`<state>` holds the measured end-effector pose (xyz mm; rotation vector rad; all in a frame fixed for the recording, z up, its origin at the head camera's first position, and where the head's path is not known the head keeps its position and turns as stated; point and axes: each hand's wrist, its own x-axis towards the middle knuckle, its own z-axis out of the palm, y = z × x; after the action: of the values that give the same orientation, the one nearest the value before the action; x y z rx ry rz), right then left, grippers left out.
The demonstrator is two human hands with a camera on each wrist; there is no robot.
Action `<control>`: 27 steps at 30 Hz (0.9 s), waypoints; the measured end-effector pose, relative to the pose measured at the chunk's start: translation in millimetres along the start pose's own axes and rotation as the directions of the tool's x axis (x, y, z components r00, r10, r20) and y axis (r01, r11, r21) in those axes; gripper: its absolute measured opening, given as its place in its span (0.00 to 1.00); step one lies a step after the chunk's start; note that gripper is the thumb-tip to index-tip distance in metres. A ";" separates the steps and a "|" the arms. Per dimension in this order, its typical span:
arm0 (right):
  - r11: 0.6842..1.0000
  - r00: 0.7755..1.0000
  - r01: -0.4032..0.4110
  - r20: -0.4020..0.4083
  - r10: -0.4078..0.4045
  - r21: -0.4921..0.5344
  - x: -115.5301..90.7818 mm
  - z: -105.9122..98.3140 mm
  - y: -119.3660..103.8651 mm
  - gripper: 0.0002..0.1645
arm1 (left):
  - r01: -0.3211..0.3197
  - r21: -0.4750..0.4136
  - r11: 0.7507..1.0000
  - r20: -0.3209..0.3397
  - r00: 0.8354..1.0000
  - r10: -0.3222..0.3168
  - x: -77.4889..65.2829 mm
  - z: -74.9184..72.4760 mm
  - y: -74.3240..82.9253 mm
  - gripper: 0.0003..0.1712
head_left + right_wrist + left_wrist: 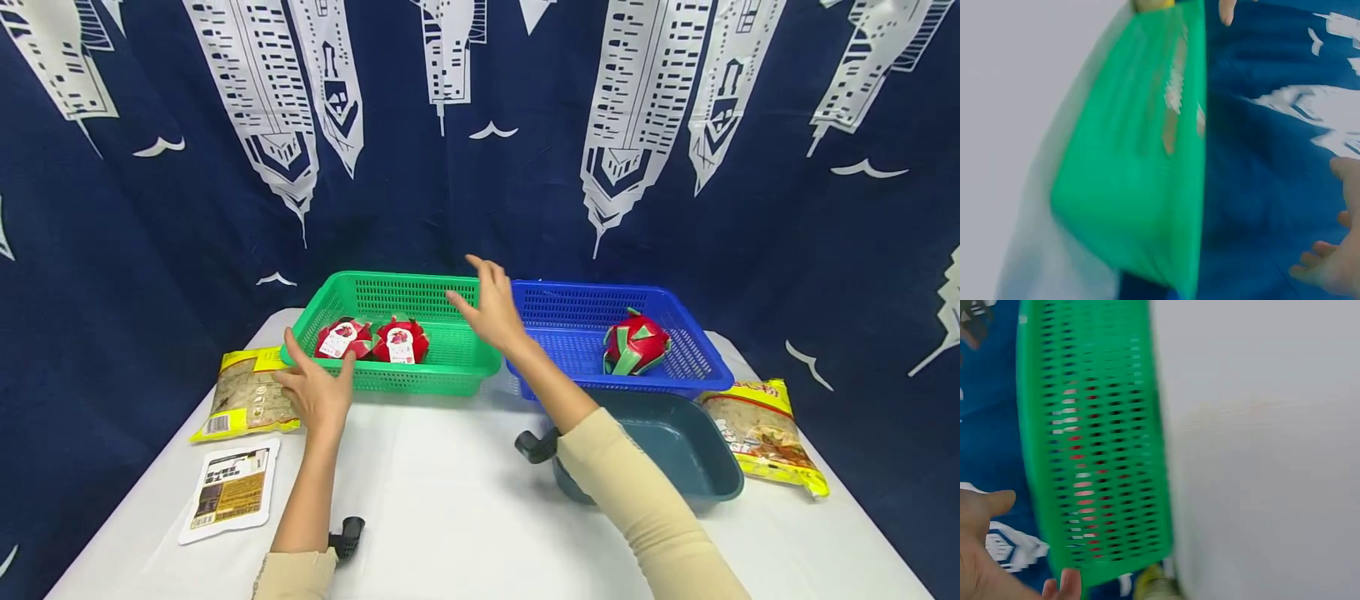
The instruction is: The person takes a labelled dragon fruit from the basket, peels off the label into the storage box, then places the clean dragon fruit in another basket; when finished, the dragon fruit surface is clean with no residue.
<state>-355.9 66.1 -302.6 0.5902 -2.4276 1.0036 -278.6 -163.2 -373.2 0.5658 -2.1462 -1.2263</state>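
Observation:
A green plastic basket (420, 379) holds two red dragon fruits, the left one (333, 343) and the right one (401, 343), each with a white label. My left hand (321, 396) is at the basket's left front corner with thumb and fingers spread; whether it touches the rim I cannot tell. Over the basket's right end is my right hand (491, 312), fingers apart and holding nothing. In the left wrist view, the left hand (982, 550) is beside the basket's slotted wall (1104, 456). The right wrist view is blurred, with the right hand (1335, 256) away from the basket (1129, 175).
To the right, a blue basket (697, 379) contains another dragon fruit (636, 343). A dark teal tub (720, 475) stands before it. Yellow-edged bags lie at left (251, 396) and right (765, 429). A white flat packet (231, 490) is at the front left.

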 end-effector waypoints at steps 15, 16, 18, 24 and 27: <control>0.978 0.840 -0.210 0.513 0.176 0.009 7.6 105.7 5.6 0.55 | -0.064 -0.372 0.926 0.046 0.995 0.087 -3.8 33.3 -32.3 0.35; 0.976 0.821 -0.219 0.543 0.176 0.015 7.7 106.9 7.9 0.55 | -0.069 -0.387 0.920 0.041 0.995 0.092 -4.3 34.5 -33.6 0.35; 0.969 0.796 -0.245 0.579 0.176 0.042 8.2 109.0 11.9 0.55 | -0.086 -0.407 0.909 0.029 0.994 0.107 -4.7 36.5 -36.1 0.34; 0.948 0.810 -0.284 0.565 0.158 0.142 11.9 114.7 16.0 0.51 | -0.138 -0.439 0.888 -0.027 0.990 0.140 -1.8 37.4 -40.8 0.33; 0.938 0.825 -0.294 0.544 0.152 0.182 13.8 117.8 16.6 0.49 | -0.131 -0.455 0.881 -0.030 0.991 0.132 -0.2 36.0 -42.7 0.33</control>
<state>-403.8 -12.6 -379.1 0.7591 -2.9196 1.4311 -299.9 -161.5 -424.8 0.2092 -1.7698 -1.5831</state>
